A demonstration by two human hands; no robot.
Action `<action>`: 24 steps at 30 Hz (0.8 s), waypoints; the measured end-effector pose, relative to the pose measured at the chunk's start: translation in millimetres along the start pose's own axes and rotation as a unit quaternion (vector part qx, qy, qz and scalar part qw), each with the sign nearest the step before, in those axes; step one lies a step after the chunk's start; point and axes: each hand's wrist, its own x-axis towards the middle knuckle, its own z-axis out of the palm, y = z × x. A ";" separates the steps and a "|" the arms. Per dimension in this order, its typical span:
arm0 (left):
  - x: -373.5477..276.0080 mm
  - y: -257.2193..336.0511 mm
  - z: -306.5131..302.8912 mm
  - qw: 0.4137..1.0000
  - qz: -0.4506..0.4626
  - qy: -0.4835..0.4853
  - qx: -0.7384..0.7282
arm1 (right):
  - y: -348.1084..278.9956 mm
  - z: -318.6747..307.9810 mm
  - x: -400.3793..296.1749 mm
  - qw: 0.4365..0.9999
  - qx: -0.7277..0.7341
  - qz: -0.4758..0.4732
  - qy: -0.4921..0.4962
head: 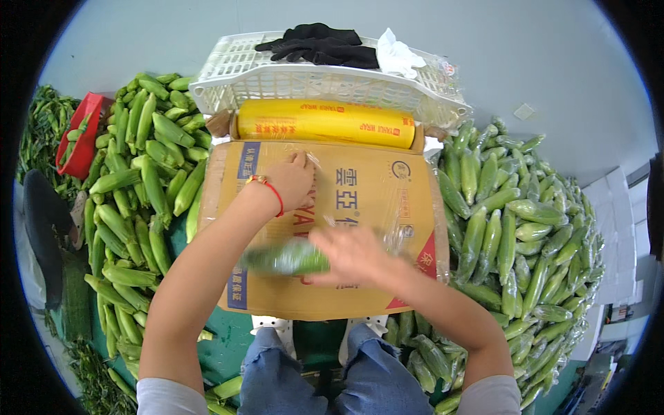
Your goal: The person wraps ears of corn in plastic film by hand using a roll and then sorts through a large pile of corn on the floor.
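My right hand (358,257) has its fingers on the end of a green ear of corn (282,258) in its husk, shiny with clear film. Both are blurred by motion above a printed cardboard sheet (373,295). Higher up the sheet, my left hand (295,181) rests back side up, a red cord bracelet on its wrist. Whether its fingers pinch any film is hidden. Just beyond the fingers lies a yellow roll of cling film (327,123) across the top of the cardboard. Clear film shows faintly over the board.
Unwrapped ears of corn (150,176) are heaped on the left, near a red container (80,135). Film-wrapped ears (519,228) form a large pile on the right. Behind the roll stands a white plastic crate (332,80), with black gloves (321,46) and white tissue (397,54) on it.
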 end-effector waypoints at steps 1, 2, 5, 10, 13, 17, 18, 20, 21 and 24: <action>-7.7 -1.0 5.5 1.000 -0.005 0.006 0.024 | -17.4 -2.4 -13.8 0.995 0.051 -0.001 -0.087; -14.9 -13.8 14.8 0.998 0.011 0.051 0.021 | -35.7 -7.5 -26.4 0.981 0.100 -0.004 -0.169; -27.1 -10.9 -10.6 0.983 -0.001 0.009 -0.181 | -69.4 -26.5 -80.1 0.938 0.216 0.014 -0.271; -126.3 69.8 16.7 0.866 0.136 0.191 -0.442 | -69.2 -15.0 -96.1 0.524 0.745 0.412 -0.017; -123.6 88.8 -5.7 0.766 0.079 0.427 -0.474 | -77.0 -13.6 -73.9 0.201 0.943 0.190 -0.184; -110.6 102.8 -7.9 0.321 0.144 0.292 -0.889 | -103.3 25.3 -52.8 0.090 0.978 -0.032 -0.187; -112.7 107.0 -3.9 0.339 0.009 0.320 -0.885 | -101.2 1.2 -58.3 0.094 0.973 0.109 -0.182; -125.4 93.2 16.5 0.447 -0.140 0.344 -0.814 | -100.4 -14.3 -79.3 0.180 0.958 0.211 -0.073; -135.7 93.4 26.3 0.479 -0.195 0.362 -0.776 | -92.2 -11.9 -91.8 0.324 0.911 0.249 -0.055; -168.6 96.7 62.9 0.540 -0.217 0.375 -0.722 | -63.3 -35.3 -114.3 0.635 0.700 0.322 -0.052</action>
